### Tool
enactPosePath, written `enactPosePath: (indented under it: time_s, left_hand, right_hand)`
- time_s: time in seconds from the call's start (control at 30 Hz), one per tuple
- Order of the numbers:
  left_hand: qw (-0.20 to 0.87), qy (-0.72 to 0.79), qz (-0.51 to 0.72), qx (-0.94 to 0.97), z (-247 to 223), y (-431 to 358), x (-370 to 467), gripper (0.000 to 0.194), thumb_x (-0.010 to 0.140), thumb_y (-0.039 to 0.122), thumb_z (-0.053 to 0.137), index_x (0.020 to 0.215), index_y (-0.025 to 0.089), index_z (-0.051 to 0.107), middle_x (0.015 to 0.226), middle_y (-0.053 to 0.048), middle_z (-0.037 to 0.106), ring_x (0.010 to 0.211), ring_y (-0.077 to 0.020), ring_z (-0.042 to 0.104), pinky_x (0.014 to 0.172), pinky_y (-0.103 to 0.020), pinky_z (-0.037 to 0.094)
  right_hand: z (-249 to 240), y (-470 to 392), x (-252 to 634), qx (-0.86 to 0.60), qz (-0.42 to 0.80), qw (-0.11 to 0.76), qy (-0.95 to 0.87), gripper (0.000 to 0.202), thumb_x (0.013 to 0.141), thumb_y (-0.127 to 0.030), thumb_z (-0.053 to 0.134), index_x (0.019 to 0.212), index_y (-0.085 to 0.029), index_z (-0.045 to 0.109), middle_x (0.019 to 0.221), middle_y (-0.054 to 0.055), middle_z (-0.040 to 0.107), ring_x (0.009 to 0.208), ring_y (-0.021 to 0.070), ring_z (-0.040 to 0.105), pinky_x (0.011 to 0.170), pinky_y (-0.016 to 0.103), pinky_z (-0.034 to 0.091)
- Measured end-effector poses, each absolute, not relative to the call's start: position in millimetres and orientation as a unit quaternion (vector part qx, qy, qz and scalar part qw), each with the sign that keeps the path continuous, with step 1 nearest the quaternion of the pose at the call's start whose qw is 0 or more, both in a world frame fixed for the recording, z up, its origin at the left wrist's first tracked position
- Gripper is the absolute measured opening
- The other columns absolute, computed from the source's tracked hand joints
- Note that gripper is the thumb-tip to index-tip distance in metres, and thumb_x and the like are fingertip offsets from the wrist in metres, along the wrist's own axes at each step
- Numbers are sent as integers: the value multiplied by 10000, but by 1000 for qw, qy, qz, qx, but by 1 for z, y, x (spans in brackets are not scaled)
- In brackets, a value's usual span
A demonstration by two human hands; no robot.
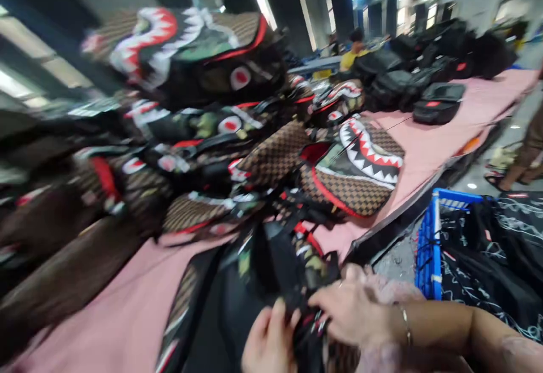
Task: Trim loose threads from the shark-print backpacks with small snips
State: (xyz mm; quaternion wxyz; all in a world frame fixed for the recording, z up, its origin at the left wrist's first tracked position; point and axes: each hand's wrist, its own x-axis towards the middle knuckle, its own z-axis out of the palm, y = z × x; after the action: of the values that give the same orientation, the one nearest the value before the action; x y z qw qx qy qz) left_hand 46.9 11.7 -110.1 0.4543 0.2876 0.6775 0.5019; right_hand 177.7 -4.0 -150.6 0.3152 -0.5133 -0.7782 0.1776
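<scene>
In front of me a backpack (pixel 237 299) lies with its black panel facing up and brown checked fabric along its side. My left hand (pixel 271 339) pinches black material at the bag's near edge, thumb and finger pressed together. Close beside it, my right hand (pixel 354 311) has its fingers closed on the same dark strap-like material; a bracelet circles that wrist. Small pinkish bits show between the hands, too blurred to name. Just beyond the right fingers are camouflage-patterned fabric and a red strip.
Shark-mouth checked bags (pixel 352 164) pile up across the pink table (pixel 106 311). Black bags (pixel 439 102) stand farther along it. A blue crate (pixel 436 243) holding black patterned bags is on the floor at right. A person in yellow (pixel 354 56) is in the background.
</scene>
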Motion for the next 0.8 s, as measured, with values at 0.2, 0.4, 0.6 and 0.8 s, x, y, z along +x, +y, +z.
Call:
enactPosePath:
  time_s: [0.2,0.4,0.6,0.8]
  left_hand:
    - [536,501,671,110,-128,10,56,267,548,258,783,648,132,569,670,-15,665,668,-127,656,571,-169,510]
    - [600,442,661,86,-135,3,42,183,637,231,731,725,104,633,757,-90,703,717,-157,674,655,-215,543]
    - [618,419,658,99,-138,0,44,205,620,250,749,718,122,623,755,-67,702,683,-152,671,608,-207,537]
    - [623,420,652,100,-135,0,48,220,607,254,760,708,128,610,722,-37,684,613,-91,634,561,-157,504]
  right_hand:
    - [-178,-22,177,-485,271,404,-727,315,775,-154,488,1082,-157,563,692,40,651,601,153,589,602,260,437]
    - [-142,-23,202,-381,443,377,-719,314,803,-207,533,1116,-197,510,670,-32,575,569,103,532,537,203,409]
    - [-122,21,230,-427,328,364,-760,188,862,-212,451,1039,-206,513,893,38,605,784,155,563,702,278,452]
    - [-139,51,226,-291,234,366,-853,172,849,-248,522,1002,-186,569,931,80,626,897,190,580,782,334,482]
